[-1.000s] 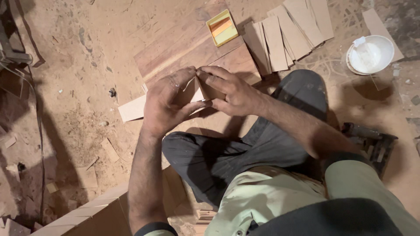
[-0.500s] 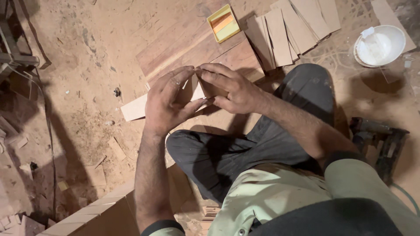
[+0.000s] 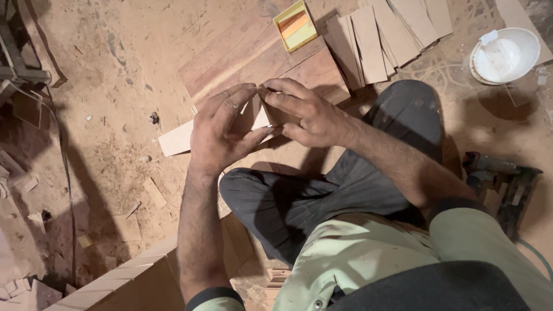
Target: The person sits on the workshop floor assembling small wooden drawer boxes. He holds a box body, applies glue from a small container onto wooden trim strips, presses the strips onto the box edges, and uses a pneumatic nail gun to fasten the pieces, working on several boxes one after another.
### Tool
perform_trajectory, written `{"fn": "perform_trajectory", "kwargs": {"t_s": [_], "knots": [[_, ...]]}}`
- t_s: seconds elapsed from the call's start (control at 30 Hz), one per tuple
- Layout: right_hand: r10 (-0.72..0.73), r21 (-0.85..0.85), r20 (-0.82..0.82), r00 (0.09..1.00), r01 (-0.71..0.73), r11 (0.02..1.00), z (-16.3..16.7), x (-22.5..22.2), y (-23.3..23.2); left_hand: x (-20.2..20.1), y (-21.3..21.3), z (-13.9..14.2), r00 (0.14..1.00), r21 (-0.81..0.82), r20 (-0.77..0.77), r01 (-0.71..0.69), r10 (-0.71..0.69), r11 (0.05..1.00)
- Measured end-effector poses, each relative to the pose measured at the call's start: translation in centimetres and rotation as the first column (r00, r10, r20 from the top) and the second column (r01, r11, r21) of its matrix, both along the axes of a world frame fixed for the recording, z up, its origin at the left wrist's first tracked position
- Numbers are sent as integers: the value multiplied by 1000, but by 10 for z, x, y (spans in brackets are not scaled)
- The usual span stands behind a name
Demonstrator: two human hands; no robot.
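My left hand [image 3: 222, 129] and my right hand [image 3: 302, 112] meet over a small thin wooden piece [image 3: 260, 118], fingers of both pinched on its edges. A longer pale wooden strip [image 3: 175, 139] runs out to the left from under my left hand. Beneath them lies a reddish-brown wooden board [image 3: 242, 55] on the dusty floor. I sit with my knee in dark trousers [image 3: 403, 121] just right of the hands.
A yellow box with an orange block [image 3: 295, 25] rests on the board's far end. A fan of thin wooden strips [image 3: 386, 34] lies beyond my right hand. A white bowl [image 3: 507, 55] stands far right, a power tool [image 3: 507, 181] at right, a wooden panel edge [image 3: 124, 279] below.
Both hands stay on the small piece; the fingers have shifted slightly on its edges. The view has moved a little, nothing else has changed.
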State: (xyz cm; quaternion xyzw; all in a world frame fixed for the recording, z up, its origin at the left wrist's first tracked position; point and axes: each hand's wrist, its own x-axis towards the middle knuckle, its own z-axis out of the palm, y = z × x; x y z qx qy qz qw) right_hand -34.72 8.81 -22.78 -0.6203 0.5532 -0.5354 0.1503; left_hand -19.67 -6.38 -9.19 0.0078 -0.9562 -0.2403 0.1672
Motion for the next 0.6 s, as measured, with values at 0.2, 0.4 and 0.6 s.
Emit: {"fn": "perform_trajectory", "kwargs": {"t_s": [0.2,0.4,0.6], "knots": [[-84,-56,-102,991,79,995,5,7,-4,-1,-3,0,1000,-45,6,9,-9,999],[-178,-88,-120,977,168,982,21,35,22,0,-3,-3,1000,-30,3,-15,15,999],[-279,-129,-38,959,273,953,31,27,50,2,-3,-6,999,-38,5,-34,34,999]]}}
